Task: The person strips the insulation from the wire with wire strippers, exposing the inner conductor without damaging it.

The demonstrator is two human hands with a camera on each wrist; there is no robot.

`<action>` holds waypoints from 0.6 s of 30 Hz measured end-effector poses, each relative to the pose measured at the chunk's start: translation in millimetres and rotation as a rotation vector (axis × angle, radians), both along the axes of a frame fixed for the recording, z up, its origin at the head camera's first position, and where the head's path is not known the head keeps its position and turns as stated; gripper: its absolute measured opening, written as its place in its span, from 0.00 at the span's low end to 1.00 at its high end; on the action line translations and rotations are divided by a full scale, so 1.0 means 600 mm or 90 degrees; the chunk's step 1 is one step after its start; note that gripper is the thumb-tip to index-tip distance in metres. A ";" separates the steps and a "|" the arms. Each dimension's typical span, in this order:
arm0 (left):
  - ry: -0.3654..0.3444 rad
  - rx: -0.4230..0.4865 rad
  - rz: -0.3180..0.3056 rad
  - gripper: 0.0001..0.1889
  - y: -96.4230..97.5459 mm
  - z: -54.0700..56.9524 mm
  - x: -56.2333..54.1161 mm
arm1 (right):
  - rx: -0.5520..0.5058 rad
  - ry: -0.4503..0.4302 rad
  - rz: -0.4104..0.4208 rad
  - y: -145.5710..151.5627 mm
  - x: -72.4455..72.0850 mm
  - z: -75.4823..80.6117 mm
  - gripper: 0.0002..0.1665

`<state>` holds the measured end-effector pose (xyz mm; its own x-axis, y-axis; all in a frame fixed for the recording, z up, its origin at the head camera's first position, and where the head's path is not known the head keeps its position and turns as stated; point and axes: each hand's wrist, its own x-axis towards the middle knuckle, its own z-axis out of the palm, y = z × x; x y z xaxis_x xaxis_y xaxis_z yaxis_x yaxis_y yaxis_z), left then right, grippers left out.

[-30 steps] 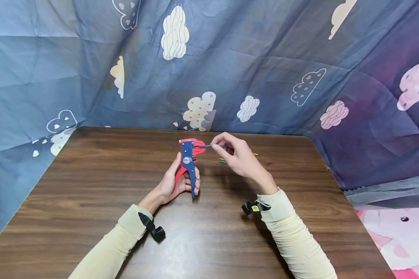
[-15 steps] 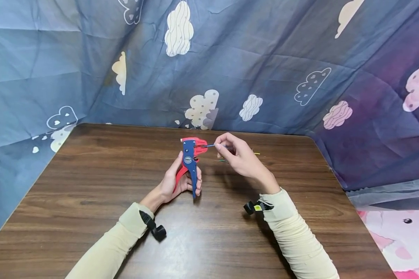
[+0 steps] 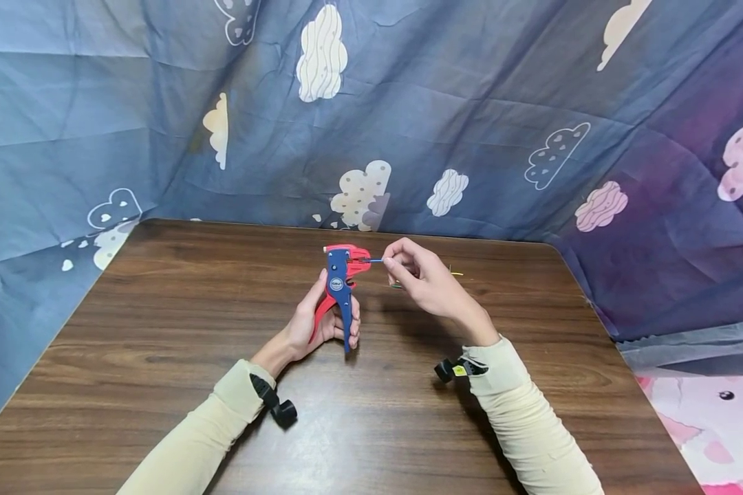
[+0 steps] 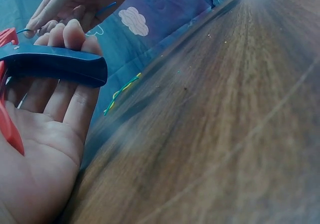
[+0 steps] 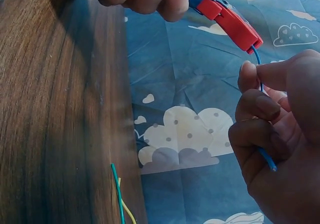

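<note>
Blue wire (image 3: 377,260): bridging the short gap between the right hand (image 3: 430,283) and the wire stripper (image 3: 337,283), barely changing over the past second; the head view is drifting slightly, carrying tool, hands and cloud-printed backdrop (image 3: 272,137) along together.
Work in hand: appearing to be at a steady feeding or aligning stage, since the red handle (image 3: 320,316) and blue handle (image 3: 346,321) are keeping about the same gap; no squeeze is showing.
Wire stripper: standing in the air over the far middle of the wooden table (image 3: 161,385), its long axis running near to far, its head lying far, its handles reaching near and its red mouth (image 3: 359,268) facing right.
Wire's line: running left to right, roughly crosswise to the tool, its left end disappearing into the mouth and its other end poking out below the right hand's curled fingers in the right wrist view.
Left hand (image 3: 301,328): gripping the stripper, its fingers wrapping the blue handle.
Right hand: pinching the wire between thumb and forefinger, just right of the mouth.
Green wire (image 5: 117,189) and yellow wire (image 5: 126,209): lying together on the table's far side, beyond the right hand.
</note>
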<state>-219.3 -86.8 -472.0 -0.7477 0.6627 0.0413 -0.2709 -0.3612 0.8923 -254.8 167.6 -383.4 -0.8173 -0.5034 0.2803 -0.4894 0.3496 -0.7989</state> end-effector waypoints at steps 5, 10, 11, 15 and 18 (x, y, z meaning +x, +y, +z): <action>0.002 -0.002 0.007 0.48 -0.002 -0.004 0.001 | 0.005 -0.006 -0.007 -0.002 0.001 -0.003 0.07; 0.003 -0.007 0.014 0.48 -0.005 -0.009 0.005 | 0.016 -0.007 0.005 -0.007 0.002 -0.008 0.07; 0.002 -0.008 0.015 0.48 -0.004 -0.008 0.005 | 0.017 -0.008 0.007 -0.007 0.002 -0.007 0.07; 0.001 -0.010 0.014 0.48 -0.002 -0.006 0.002 | 0.017 -0.003 0.006 -0.005 0.000 -0.005 0.07; 0.000 -0.012 0.012 0.48 0.000 -0.003 -0.001 | 0.013 -0.002 0.004 -0.003 0.000 -0.004 0.07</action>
